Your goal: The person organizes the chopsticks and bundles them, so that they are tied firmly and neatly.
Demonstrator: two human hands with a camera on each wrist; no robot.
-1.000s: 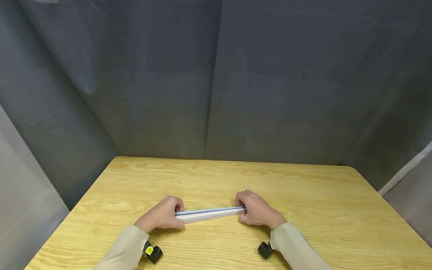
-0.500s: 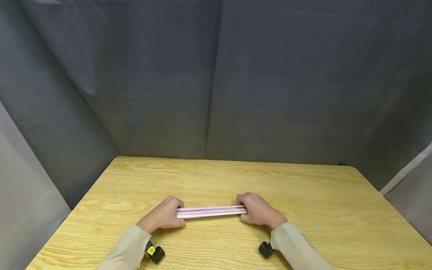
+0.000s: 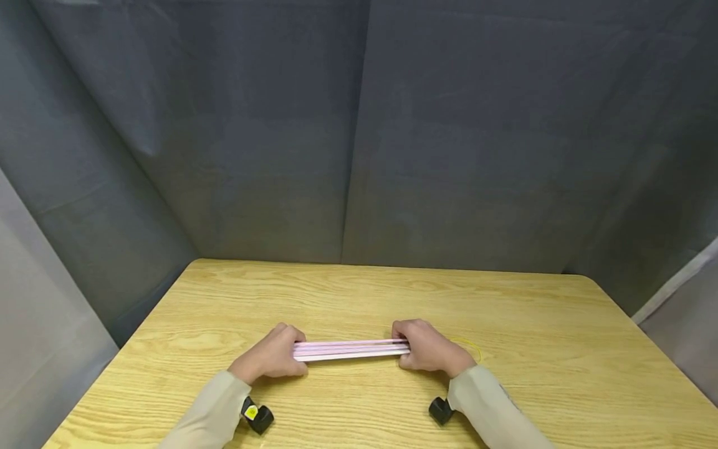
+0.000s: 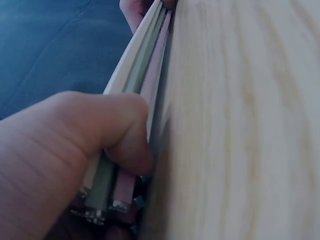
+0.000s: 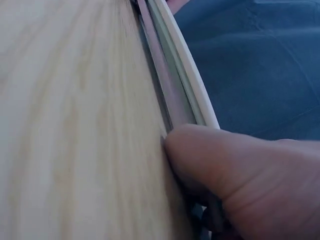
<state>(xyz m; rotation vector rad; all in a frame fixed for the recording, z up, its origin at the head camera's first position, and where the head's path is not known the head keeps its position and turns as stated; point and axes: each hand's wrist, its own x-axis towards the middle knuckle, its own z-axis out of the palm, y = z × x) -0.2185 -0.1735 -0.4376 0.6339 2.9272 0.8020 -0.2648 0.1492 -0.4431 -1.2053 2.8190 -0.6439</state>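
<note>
Pastel sticks [image 3: 350, 350] are gripped near either end by left hand [image 3: 272, 354] and right hand [image 3: 429, 347], a yellow band [image 3: 469, 343] curving on the table [image 3: 359, 302] beside the latter.

the wrist views are blurred, soft shadows on the table [image 3: 359, 299].

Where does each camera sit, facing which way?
Head: worn on head, facing forward and down at the yellow wood-grain table; left hand, right hand and beige sleeves show.
Left wrist: on that wrist, looking along the bundle of slim pastel sticks; left hand close, right hand partly, far.
Right wrist: on that wrist, looking the opposite way along it; right hand close, left hand partly, far.
Wrist views share bundle and table.
</note>
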